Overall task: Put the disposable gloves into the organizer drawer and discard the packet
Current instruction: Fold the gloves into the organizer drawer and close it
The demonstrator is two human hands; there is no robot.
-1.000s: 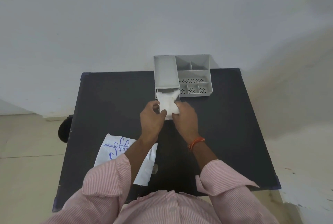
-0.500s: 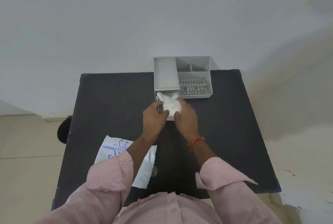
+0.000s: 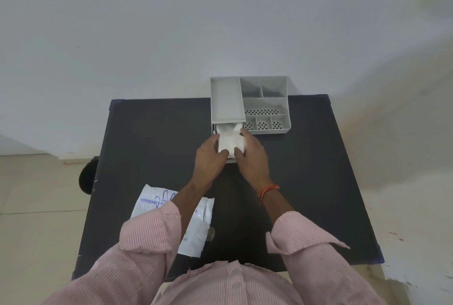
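A grey organizer (image 3: 266, 105) stands at the far edge of the black table (image 3: 152, 138). Its drawer (image 3: 231, 159) is pulled out toward me from the lower left. A white wad of disposable gloves (image 3: 230, 140) lies in the drawer, partly under the organizer's top. My left hand (image 3: 210, 160) and my right hand (image 3: 251, 155) press on the wad from either side, fingers curled on it. The white packet (image 3: 149, 203) with blue print lies flat at the near left, partly under my left forearm.
The organizer's right half has several small compartments with perforated floors (image 3: 263, 124). A dark round object (image 3: 85, 177) sticks out beside the table's left edge. A pale wall rises behind the table; tiled floor shows on both sides.
Both hands have moved forward with the gloves, pushing the wad deeper into the drawer and under the organizer's top. The packet has not moved.
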